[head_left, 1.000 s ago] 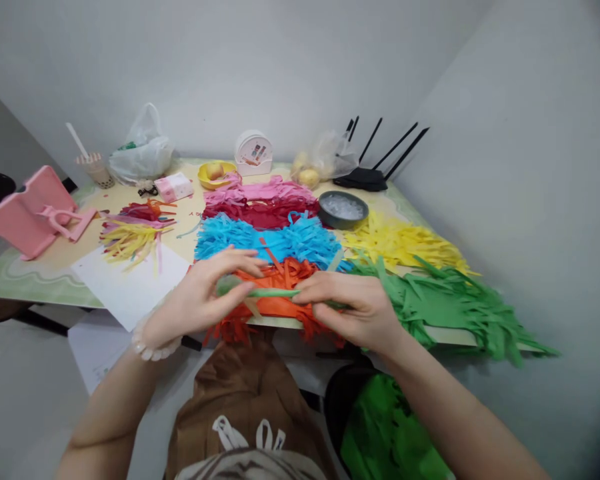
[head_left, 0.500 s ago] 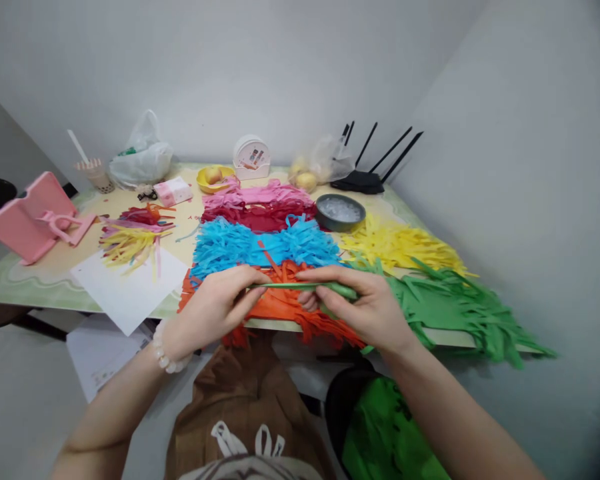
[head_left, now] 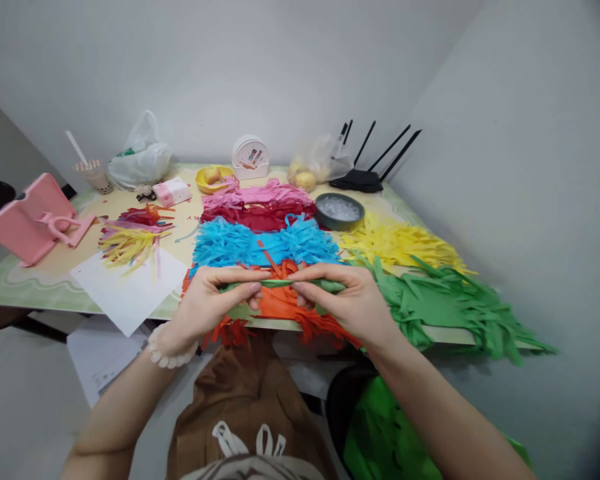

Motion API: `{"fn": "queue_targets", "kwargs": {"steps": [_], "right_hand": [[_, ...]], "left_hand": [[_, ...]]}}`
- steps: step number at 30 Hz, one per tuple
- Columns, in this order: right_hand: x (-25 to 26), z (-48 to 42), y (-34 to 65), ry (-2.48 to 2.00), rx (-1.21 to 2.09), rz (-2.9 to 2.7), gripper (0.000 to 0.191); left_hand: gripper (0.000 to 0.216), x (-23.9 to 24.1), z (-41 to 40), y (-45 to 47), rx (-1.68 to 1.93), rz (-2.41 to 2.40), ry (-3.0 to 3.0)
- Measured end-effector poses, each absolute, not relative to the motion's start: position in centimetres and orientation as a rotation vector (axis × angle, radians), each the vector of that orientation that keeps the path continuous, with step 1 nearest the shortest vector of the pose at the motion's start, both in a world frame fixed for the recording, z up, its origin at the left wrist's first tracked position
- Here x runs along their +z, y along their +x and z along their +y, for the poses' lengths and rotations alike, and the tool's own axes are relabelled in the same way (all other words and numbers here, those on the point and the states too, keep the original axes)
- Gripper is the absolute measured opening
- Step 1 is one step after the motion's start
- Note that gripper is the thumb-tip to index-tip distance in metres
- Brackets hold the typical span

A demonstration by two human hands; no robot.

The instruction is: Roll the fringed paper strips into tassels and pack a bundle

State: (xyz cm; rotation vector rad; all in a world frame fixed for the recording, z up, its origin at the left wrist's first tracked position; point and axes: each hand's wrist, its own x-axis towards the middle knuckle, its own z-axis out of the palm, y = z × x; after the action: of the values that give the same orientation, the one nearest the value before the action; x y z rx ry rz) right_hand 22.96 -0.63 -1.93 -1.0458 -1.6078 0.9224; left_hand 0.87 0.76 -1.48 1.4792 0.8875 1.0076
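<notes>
Between my two hands a narrow strip of green tissue paper (head_left: 276, 283) runs level, seemingly rolled or folded. My left hand (head_left: 225, 293) pinches one stretch of it between thumb and fingers. Close by, my right hand (head_left: 343, 297) pinches the strip the same way, and the fingertips of both hands are a short gap apart. Below and behind them lies fringed orange paper (head_left: 280, 303) at the table's front edge. Fringed blue paper (head_left: 267, 248) lies just beyond, and fringed green paper (head_left: 440, 303) spreads to the right of my right hand.
Dark red (head_left: 260, 217), pink (head_left: 273, 193) and yellow fringed paper (head_left: 400, 243) cover more of the table. A grey bowl (head_left: 339, 210), a black router (head_left: 357, 180), a pink stand (head_left: 33, 220), a drink cup (head_left: 97, 177) and a white sheet (head_left: 130, 287) surround them.
My left hand has shifted its hold along the green strip, and its thumb now points right. My right hand has moved slightly left, and the fingertips are closer together.
</notes>
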Motion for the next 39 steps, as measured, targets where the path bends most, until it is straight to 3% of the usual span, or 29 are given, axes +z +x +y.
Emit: {"fn": "queue_targets", "kwargs": {"steps": [9,18,27,35,39], "right_hand": [[-2.1,-1.3,23.1,-0.813,0.552,-1.754,0.021],[-2.1,-1.6,22.9,-0.778,0.655,-1.731,0.014],[-2.3,-1.9,21.9,-0.903,0.748,-1.604,0.016],[-2.8,-2.0,21.5,-0.957,0.565,-1.625,0.013],[-2.9,-1.8,21.6,-0.913,0.416,-1.718,0.018]], "left_hand": [[0.017,-2.2,0.1,0.4,1.166,0.79,1.512],[0.016,-2.3,-0.5,0.9,1.391,0.777,1.772],[0.014,-2.7,-0.9,1.4,1.367,0.89,1.752],[0.022,-2.8,-0.9,1.9,1.359,0.969,1.801],[0.002,-3.0,-0.7,1.5,1.274,1.007,1.925]]}}
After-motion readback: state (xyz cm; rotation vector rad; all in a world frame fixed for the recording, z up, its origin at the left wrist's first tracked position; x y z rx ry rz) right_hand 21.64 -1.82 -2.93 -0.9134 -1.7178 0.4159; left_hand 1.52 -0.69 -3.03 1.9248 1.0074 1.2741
